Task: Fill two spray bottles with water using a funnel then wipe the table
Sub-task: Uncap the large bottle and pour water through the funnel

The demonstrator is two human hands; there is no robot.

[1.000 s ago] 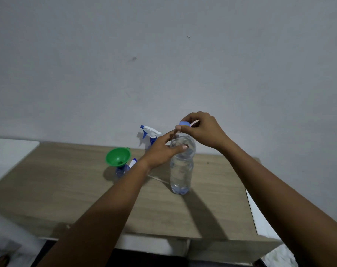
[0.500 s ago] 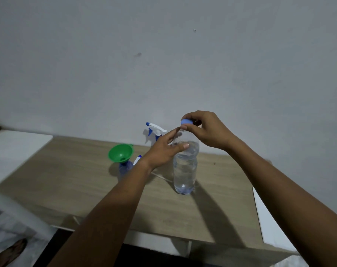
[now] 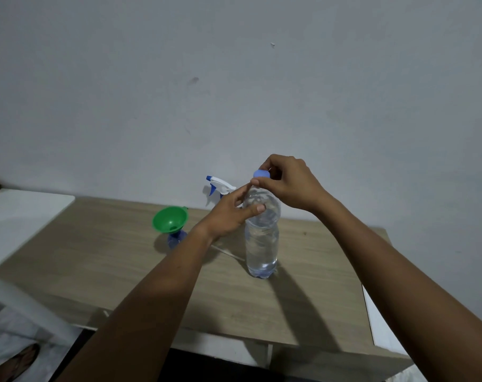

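wall (image 3: 234, 78): plain, pale grey, a few small marks | counter (image 3: 96, 257): light brown wood, against the wall | white table (image 3: 22, 210): at left | light: dim

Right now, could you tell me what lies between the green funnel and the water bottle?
In the head view, the left hand crosses between funnel and water bottle; a thin white tube lies on the table beneath.

I count one water bottle (image 3: 262, 244), one blue cap (image 3: 261, 174) atop it. Left of the water bottle: one green funnel (image 3: 169, 219), one blue bottle (image 3: 176, 239) beneath it, one trigger sprayer (image 3: 220, 186). Two hands, left hand (image 3: 231, 213) and right hand (image 3: 289, 180). One bench (image 3: 96, 257).
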